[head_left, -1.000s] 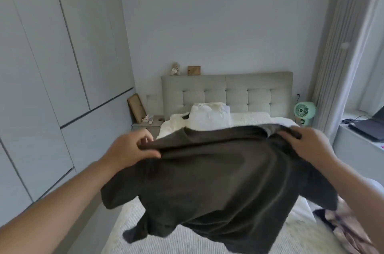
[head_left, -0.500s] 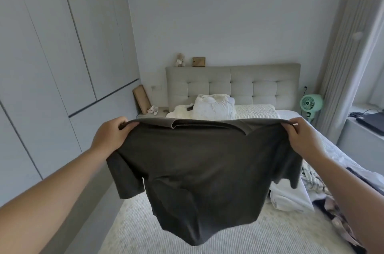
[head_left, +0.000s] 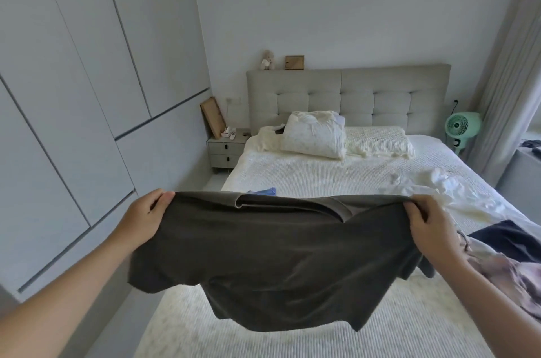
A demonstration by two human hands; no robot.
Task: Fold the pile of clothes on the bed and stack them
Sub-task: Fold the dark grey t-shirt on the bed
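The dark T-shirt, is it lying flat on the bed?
No, the dark T-shirt hangs in the air above the bed, held up at its shoulders by the left hand and the right hand.

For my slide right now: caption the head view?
Both hands, left hand and right hand, hold a dark grey T-shirt spread above the bed.

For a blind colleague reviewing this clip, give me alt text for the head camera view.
Both hands, left hand and right hand, hold a dark grey T-shirt spread by its shoulders above a white bed; unfolded clothes lie to the right.
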